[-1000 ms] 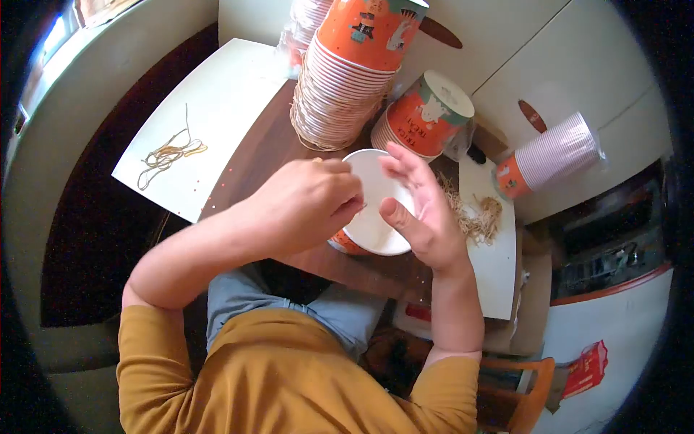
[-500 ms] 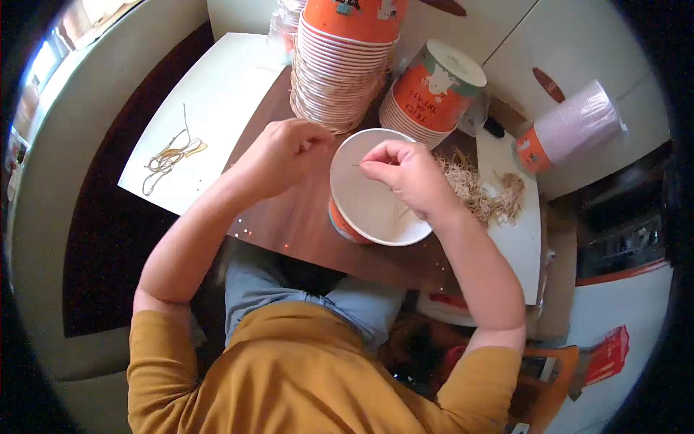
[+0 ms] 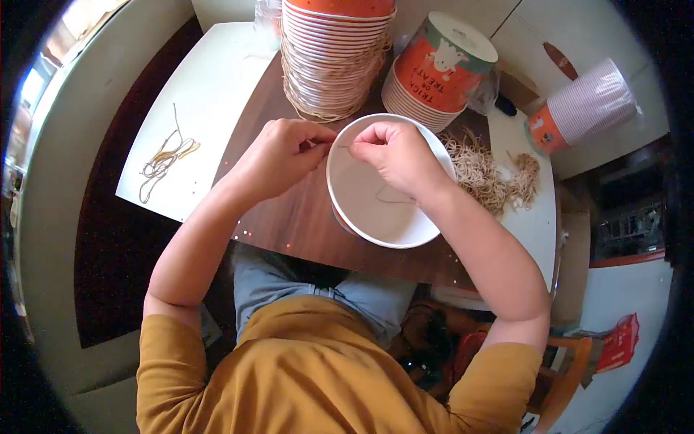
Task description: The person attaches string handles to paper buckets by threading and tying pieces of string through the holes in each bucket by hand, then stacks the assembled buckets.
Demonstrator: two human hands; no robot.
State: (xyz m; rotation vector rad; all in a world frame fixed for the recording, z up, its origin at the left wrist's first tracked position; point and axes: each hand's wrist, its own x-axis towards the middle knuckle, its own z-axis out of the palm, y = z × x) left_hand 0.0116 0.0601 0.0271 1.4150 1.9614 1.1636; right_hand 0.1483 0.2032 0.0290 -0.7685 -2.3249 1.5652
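Observation:
A white-lined paper bucket (image 3: 372,220) with an orange outside stands in front of me, its mouth facing up. My right hand (image 3: 397,155) is over its opening, thumb and finger pinched on a thin cord (image 3: 394,200) that hangs in a loop inside. A short bit of cord shows at the inner wall beside these fingertips. At the bucket's left rim, my left hand (image 3: 285,155) is closed in a pinch against the outside. Whatever lies between its fingertips is too small to make out.
Behind the bucket rise a tall stack of nested buckets (image 3: 332,69) and a shorter upside-down stack (image 3: 441,69). A heap of tan cords (image 3: 481,173) lies to the right, near a plastic-wrapped stack (image 3: 582,108). Loose cords (image 3: 166,163) rest on the white board (image 3: 210,79) at left.
My left hand has come in to the bucket's left rim. My right hand has moved slightly left and up, closer to it. The view has shifted a little.

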